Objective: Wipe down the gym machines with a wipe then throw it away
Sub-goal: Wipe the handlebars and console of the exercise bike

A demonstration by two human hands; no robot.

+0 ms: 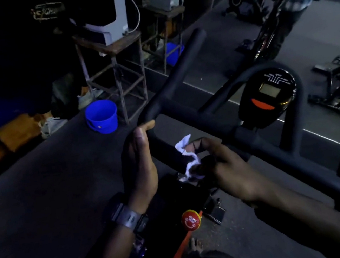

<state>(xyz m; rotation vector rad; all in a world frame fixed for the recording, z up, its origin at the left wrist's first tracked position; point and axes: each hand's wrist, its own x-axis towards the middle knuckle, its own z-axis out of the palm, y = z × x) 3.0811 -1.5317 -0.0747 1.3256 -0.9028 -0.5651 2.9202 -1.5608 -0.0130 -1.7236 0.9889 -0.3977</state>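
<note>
A black exercise bike handlebar [180, 66] fills the middle of the view, with a small console [268, 96] on its right. My left hand [139, 165] grips the near left part of the bar, thumb on top. A watch sits on that wrist. My right hand [224, 169] presses a crumpled white wipe [188, 159] against the bar's centre stem, just right of my left hand. Below the hands is a red and yellow resistance knob [190, 220] on the bike frame.
A blue bucket [101, 117] stands on the dark floor to the left, beside a metal stool frame [128, 69] carrying a grey appliance. A mirror wall ahead reflects the bucket and other bikes. Shoes lie at far left. A bare foot [195, 244] shows below.
</note>
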